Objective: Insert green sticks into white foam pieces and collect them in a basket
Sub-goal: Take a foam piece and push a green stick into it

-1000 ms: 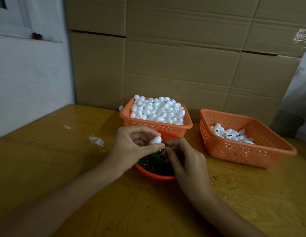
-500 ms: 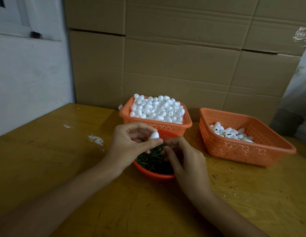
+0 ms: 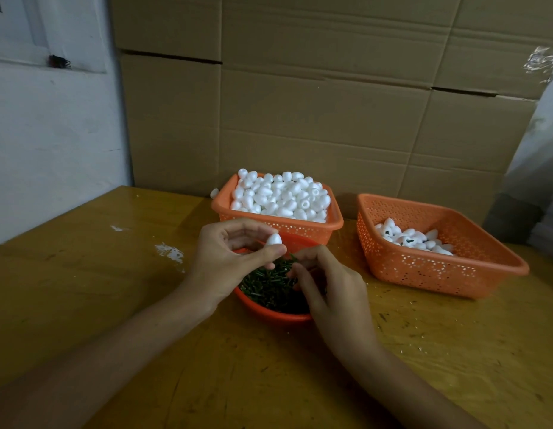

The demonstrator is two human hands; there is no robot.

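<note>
Lifted slightly, left hand pinches foam piece; right hand perhaps pinches green sticks.

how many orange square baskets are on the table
2. One basket, heaped with white foam pieces, stands at the back behind the round bowl of green sticks. The other basket stands to the right, holding a few finished pieces.

passage: table left of bowl | obstacles: full basket behind, second basket right, cardboard rear
</note>
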